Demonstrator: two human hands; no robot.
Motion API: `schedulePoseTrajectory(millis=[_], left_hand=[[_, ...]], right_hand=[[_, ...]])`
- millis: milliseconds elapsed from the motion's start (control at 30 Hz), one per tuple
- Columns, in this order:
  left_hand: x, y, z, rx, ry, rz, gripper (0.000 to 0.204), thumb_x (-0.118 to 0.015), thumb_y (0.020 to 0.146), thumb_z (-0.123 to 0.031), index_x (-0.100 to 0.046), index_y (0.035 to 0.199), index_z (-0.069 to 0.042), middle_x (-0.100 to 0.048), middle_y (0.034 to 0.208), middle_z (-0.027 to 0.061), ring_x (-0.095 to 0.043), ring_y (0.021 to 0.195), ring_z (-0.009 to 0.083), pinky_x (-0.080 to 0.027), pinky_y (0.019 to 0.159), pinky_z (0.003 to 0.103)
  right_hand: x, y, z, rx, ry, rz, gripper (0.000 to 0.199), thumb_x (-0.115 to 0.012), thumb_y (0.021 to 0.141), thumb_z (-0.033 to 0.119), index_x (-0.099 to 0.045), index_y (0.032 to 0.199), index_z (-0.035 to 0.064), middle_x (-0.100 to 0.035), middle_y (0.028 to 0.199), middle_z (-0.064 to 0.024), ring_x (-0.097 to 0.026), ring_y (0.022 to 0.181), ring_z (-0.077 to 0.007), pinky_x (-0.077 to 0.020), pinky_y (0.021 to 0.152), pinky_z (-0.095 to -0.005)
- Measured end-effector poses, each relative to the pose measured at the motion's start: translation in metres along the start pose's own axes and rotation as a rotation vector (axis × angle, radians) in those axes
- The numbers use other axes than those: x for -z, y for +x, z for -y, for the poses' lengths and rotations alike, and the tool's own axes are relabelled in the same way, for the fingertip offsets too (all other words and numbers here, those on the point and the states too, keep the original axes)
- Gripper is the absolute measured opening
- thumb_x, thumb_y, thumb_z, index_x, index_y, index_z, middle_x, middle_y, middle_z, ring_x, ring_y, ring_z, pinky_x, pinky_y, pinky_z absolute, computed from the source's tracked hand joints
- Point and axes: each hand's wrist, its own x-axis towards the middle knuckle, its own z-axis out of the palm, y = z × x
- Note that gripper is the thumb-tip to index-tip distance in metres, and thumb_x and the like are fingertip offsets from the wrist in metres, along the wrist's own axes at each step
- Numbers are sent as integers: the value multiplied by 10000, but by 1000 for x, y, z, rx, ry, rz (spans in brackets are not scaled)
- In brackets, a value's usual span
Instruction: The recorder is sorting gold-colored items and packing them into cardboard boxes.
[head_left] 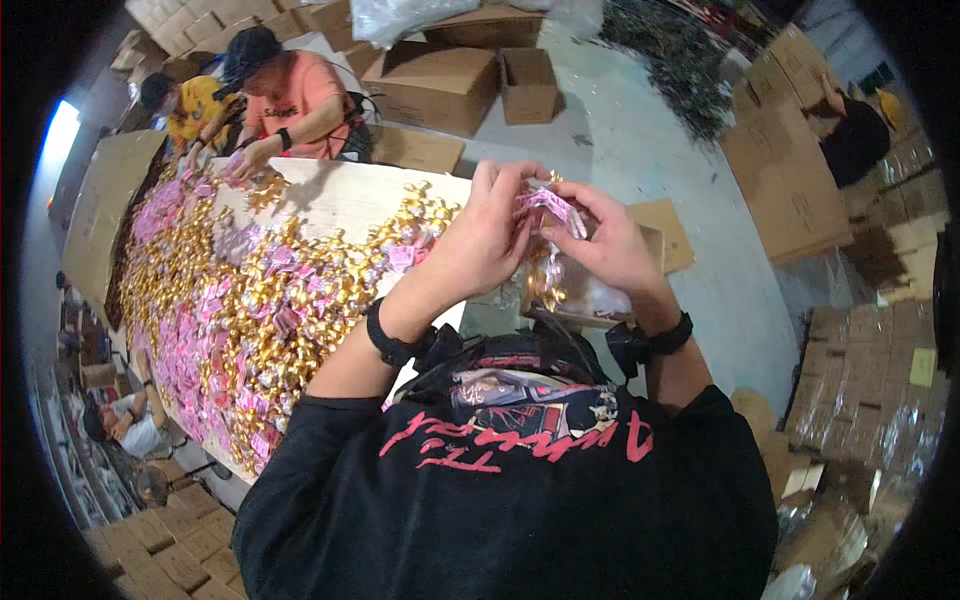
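Observation:
In front of my chest, both hands hold a small clear packet with a pink printed card at its top and shiny gold pieces hanging below. My left hand is closed on the packet's left side, its fingers bent over the top. From the other side my right hand pinches the card between thumb and fingers. The fingers hide part of the packet. Just beyond my left forearm lies a wide pile of gold balloon-dog-like pieces mixed with pink cards.
The pile spreads over a pale table. Below my hands stands a carton with clear plastic in it. Two people work at the table's far side; another person is at the left. Cardboard boxes stand beyond the table.

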Motion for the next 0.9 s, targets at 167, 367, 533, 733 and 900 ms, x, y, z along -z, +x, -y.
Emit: schedulePoseTrajectory(millis=[167,367,533,733,900], left_hand=[[-34,30,-3,-57,-207,111,464,-682,844,23,-481,1259,-30,-574,1009,148,-641,955,273,-533,845,358],[-38,26,-4,-31,-237,73,490,-731,855,-152,-497,1274,-54,-648,1164,195,-644,1092,321,-538,870,368],[24,-59,89,370,48,84,504,-715,878,-231,-531,1300,-27,-628,1242,201,-616,1160,327,-492,972,396],[116,-286,172,1400,861,380,867,-608,844,-651,-462,1424,-24,-598,1293,236,-596,1180,371,-477,971,490],[156,-404,139,1895,1028,-154,916,-675,825,-526,-339,1464,38,-309,1521,315,-274,1423,477,-275,1117,622]], right_hand=[[25,-21,4,1,-226,-52,453,-713,837,84,-563,1259,11,-650,1120,-106,-643,991,-180,-512,869,-315],[50,-39,-35,-188,71,-204,265,-709,869,85,-637,1113,7,-715,993,-72,-652,941,-136,-515,847,-310],[87,-62,-96,-332,-172,-379,274,-691,902,145,-639,1125,-6,-718,1024,-107,-673,952,-177,-518,851,-328],[92,-109,-249,-514,-504,-38,387,-649,931,307,-648,1146,-15,-700,1114,-148,-657,1022,-267,-498,873,-422],[100,-175,-348,-866,-386,188,339,-633,936,278,-663,1044,-42,-688,837,-95,-601,600,-180,-479,517,-345]])
